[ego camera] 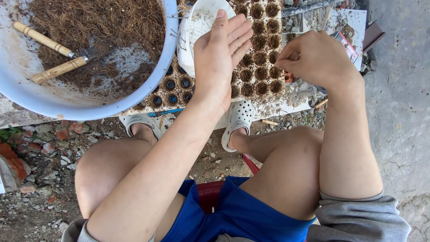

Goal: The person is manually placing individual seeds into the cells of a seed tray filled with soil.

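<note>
My left hand is held flat, palm turned up and fingers together, over a seedling tray whose cells are filled with brown fibre. It partly covers a small white bucket resting on the tray. My right hand hovers over the tray's right edge with fingertips pinched together; anything between them is too small to see.
A large white basin of brown coir sits at the upper left, with two wooden-handled tools inside. The tray lies on a white slab. My knees, white clogs and a red stool are below. Rubble covers the ground on the left.
</note>
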